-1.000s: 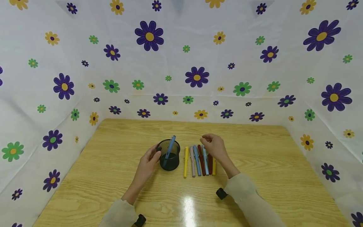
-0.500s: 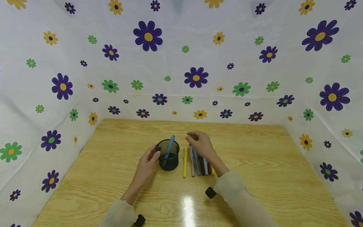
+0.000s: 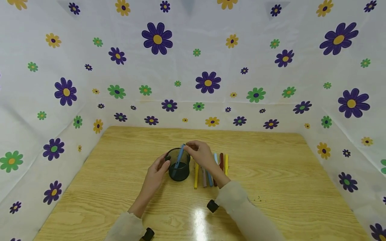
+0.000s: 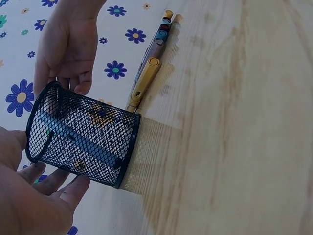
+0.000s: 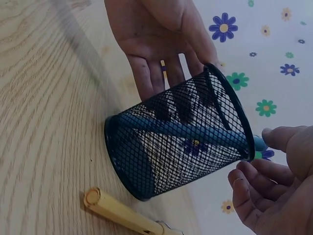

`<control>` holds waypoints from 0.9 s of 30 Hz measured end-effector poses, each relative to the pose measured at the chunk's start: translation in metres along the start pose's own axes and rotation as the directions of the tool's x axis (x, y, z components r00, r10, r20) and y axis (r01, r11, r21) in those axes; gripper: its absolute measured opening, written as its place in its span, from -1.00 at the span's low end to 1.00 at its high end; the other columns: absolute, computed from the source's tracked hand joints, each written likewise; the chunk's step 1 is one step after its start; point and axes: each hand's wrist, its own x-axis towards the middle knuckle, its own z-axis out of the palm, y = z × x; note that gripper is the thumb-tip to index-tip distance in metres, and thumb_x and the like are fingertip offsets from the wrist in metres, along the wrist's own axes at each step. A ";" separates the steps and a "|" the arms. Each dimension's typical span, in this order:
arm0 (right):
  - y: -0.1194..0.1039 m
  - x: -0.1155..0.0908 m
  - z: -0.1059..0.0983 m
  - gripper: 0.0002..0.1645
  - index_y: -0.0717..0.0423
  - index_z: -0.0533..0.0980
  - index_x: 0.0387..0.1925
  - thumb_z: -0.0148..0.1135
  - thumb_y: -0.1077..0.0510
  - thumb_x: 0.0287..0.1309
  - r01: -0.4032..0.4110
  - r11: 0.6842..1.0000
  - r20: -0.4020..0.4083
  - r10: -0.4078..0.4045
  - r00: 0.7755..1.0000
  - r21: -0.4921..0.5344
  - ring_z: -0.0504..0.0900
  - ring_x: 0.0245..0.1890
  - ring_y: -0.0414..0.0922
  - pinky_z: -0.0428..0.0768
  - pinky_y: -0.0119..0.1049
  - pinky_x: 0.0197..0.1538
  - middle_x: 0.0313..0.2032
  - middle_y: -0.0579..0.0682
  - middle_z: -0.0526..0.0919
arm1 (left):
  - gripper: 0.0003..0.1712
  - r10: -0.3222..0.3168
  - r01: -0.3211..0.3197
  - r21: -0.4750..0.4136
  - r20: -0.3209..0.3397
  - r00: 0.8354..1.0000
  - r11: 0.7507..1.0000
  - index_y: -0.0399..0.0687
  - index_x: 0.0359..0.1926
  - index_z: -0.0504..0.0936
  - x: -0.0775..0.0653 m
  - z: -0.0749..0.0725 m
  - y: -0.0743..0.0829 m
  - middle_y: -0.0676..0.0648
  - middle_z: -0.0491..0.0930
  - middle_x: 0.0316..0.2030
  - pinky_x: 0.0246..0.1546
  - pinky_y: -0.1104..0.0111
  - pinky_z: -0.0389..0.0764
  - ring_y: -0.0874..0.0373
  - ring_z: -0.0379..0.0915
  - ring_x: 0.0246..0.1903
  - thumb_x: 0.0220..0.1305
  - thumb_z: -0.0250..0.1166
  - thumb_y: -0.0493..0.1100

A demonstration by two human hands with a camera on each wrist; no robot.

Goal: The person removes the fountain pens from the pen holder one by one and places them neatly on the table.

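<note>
A black mesh pen cup (image 3: 180, 174) stands upright on the table, with a blue pen (image 3: 179, 157) leaning inside it. My left hand (image 3: 156, 171) holds the cup from its left side, thumb and fingers spread around the mesh wall. At the rim's right side is my right hand (image 3: 202, 156). In the right wrist view its thumb (image 5: 283, 138) is right at the top end of the blue pen, while the other fingers are loosely bent below the rim. Several pens lie in a row beside the cup, from a yellow pen (image 3: 196, 177) nearest it to another yellow pen (image 3: 227, 164); my right hand partly covers them.
The wooden table (image 3: 126, 147) is bounded at the back and sides by white cloth (image 3: 187, 67) printed with flowers. A few small dark specks (image 3: 259, 199) lie to the right of my right sleeve (image 3: 238, 204).
My right hand has moved left from above the right end of the pen row to the cup's rim and the blue pen's top. My left hand has stayed on the cup.
</note>
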 end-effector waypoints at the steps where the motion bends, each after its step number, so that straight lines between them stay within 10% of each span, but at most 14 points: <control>1: 0.000 0.001 0.002 -0.58 0.25 0.63 0.16 0.28 0.05 0.46 0.000 1.000 0.002 0.000 1.000 -0.001 0.71 -0.06 0.02 0.70 -0.10 -0.01 -0.05 0.11 0.73 | -0.34 0.003 -0.003 0.000 0.001 1.000 1.000 -0.19 0.56 0.26 0.000 0.000 0.000 -0.37 0.32 0.43 0.32 0.01 0.46 -0.18 0.28 0.42 0.62 0.13 0.00; 27: -0.003 0.004 0.014 -0.75 0.19 0.72 -0.10 0.33 0.08 0.42 0.027 0.996 -0.049 -0.023 0.999 0.088 0.64 -0.27 -0.01 0.59 -0.24 -0.22 -0.27 0.04 0.73 | -0.33 0.008 -0.008 -0.011 0.007 1.000 1.000 -0.20 0.55 0.26 -0.001 0.000 0.002 -0.34 0.36 0.42 0.33 0.09 0.47 -0.16 0.31 0.41 0.61 0.14 0.00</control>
